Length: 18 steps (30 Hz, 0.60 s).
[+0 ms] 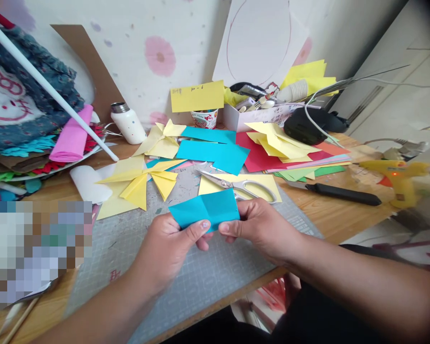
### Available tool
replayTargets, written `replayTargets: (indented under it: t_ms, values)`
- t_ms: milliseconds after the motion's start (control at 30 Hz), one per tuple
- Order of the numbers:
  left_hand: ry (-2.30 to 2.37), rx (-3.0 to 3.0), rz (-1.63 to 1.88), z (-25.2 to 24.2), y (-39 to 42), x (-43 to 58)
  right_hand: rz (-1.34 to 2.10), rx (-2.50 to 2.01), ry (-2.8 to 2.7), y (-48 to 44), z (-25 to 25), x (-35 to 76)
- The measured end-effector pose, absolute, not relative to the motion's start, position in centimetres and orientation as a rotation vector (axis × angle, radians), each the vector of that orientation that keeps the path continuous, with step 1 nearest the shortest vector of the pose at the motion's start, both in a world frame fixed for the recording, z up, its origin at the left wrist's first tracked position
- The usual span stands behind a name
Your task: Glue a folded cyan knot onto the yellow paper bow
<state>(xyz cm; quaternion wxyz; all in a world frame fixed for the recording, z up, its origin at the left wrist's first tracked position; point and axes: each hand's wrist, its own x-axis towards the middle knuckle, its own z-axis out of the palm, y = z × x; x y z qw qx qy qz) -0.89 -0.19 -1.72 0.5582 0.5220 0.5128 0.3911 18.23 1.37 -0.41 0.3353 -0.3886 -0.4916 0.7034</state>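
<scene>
1. Blue sheet (pixel 200 208), one, creased near the middle: in your two hands, raised above the grey cutting mat (pixel 193 286) at the near side of the worktop (pixel 335 217). Clock readings below start from this sheet, twelve being straight ahead of you.
2. Left hand (pixel 181 236): closed on the sheet's left part, thumb laid over the lower edge.
3. Right hand (pixel 252 220): pinching the sheet's lower right corner, thumb in front.
4. Step in hand, by judgement: you are shaping or squaring the creased sheet. The next move seems to call for even edges and a firm pinch along the crease.
5. Scissors (pixel 226 183), one pair: one o'clock, just beyond the sheet, lying on a pale yellow sheet (pixel 272 186); the nearest obstacle to your right hand.
6. Folded yellow paper (pixel 136 188): ten o'clock, on the mat; easily crushed by your left hand, one would judge.
7. Loose blue pieces (pixel 211 153): twelve o'clock, past the scissors.
8. Black-handled knife (pixel 338 192): three o'clock, well apart.
9. Yellow glue gun (pixel 399 181), small light glowing: three o'clock, beyond the knife; possibly hot.
10. White bottle (pixel 129 125): between ten and eleven o'clock.
</scene>
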Motion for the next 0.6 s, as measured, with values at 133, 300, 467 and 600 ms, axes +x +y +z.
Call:
replayTargets:
  t_ms: [133,300,467,600]
  values:
    - [1.218,1.246,0.915,-1.6,-0.2,-0.9,1.812,-1.064,-1.358,1.5,-0.4,18.7]
    - [1.236,1.215,0.937,-1.5,0.0,-0.8,1.626,-1.161,-1.428,1.7,-0.4,19.3]
    - [1.261,1.229,0.93,-1.4,-0.1,-0.8,1.705,-1.075,-1.489,1.8,0.0,19.6]
    - [1.294,1.278,0.896,-1.3,-0.3,-0.8,1.727,-0.978,-1.534,1.8,0.1,19.4]
